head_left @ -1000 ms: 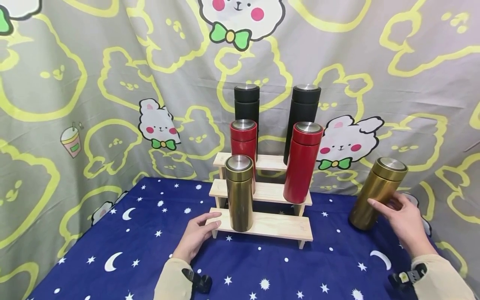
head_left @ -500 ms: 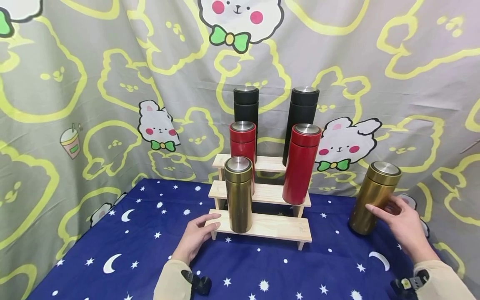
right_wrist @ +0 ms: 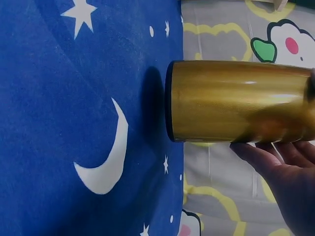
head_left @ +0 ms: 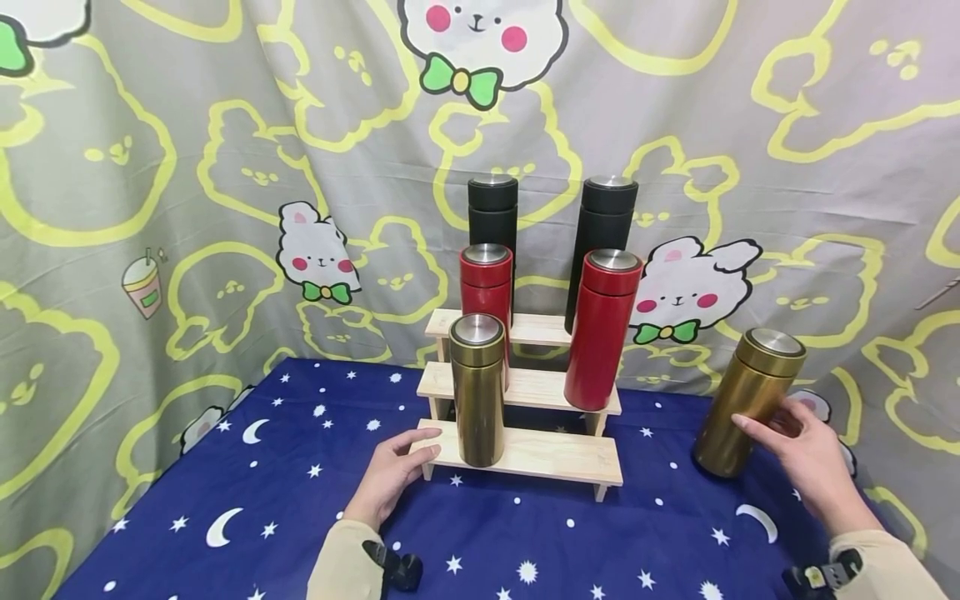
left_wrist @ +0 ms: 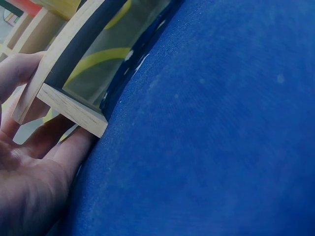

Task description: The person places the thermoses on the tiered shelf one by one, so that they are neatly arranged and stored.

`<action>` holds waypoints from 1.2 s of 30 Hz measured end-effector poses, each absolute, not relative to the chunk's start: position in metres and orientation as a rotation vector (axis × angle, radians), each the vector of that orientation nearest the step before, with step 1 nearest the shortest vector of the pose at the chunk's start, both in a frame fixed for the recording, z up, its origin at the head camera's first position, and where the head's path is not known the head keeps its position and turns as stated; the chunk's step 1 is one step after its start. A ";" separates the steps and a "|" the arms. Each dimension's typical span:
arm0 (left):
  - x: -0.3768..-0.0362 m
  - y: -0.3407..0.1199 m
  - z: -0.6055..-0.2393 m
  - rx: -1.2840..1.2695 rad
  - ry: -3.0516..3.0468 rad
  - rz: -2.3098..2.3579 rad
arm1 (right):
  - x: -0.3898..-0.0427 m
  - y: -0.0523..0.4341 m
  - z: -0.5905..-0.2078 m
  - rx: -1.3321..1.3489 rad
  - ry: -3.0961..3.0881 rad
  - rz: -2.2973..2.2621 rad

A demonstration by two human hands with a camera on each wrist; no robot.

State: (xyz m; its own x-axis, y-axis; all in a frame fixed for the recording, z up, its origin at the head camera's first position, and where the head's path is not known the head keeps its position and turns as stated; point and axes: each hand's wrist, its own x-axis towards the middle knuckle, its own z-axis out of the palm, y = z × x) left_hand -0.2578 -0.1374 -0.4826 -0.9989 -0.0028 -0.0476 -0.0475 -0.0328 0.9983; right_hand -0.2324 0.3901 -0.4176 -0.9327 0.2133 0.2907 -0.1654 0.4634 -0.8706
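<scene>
My right hand [head_left: 813,462] holds a gold thermos [head_left: 750,404] right of the wooden display stand [head_left: 562,454]. The thumb lies along its near side and the other fingers go behind it. In the right wrist view, a dark shadow lies beside the base of the gold thermos [right_wrist: 211,101], which looks just off the cloth. My left hand [head_left: 390,471] grips the left end of the stand's lowest step. In the left wrist view, the thumb is over the board [left_wrist: 64,44] and fingers [left_wrist: 74,150] reach around the leg. A second gold thermos [head_left: 480,400] stands upright on that step.
Two red thermoses [head_left: 603,342] [head_left: 486,279] stand on the middle step, and two black ones [head_left: 603,221] [head_left: 491,217] on the top step. A dark blue cloth [head_left: 285,483] with stars and moons covers the table. A patterned curtain [head_left: 225,167] hangs close behind.
The gold thermos in my right hand has shifted slightly toward me. My left hand keeps its place on the stand, and the view has tilted a little.
</scene>
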 end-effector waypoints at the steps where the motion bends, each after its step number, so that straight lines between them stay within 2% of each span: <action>1: -0.258 -0.137 -0.482 -0.058 2.163 2.233 | -0.232 0.389 -0.418 -0.037 -2.357 1.458; 12: -0.260 -0.137 -0.483 -0.077 2.148 2.243 | -0.228 0.378 -0.409 -0.030 -2.440 1.390; 27: -0.262 -0.139 -0.486 -0.066 2.152 2.230 | -0.220 0.368 -0.402 0.012 -2.407 1.522; 36: -0.260 -0.139 -0.483 -0.064 2.149 2.231 | -0.215 0.369 -0.404 0.161 -2.204 1.815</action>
State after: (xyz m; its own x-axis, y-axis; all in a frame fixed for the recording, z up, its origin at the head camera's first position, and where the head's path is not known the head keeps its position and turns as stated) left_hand -0.2599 -0.1388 -0.4835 -0.9982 0.0028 -0.0600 -0.0601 -0.0374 0.9975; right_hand -0.2150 0.3694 -0.4036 -0.9543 0.0916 0.2844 -0.2616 0.2039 -0.9434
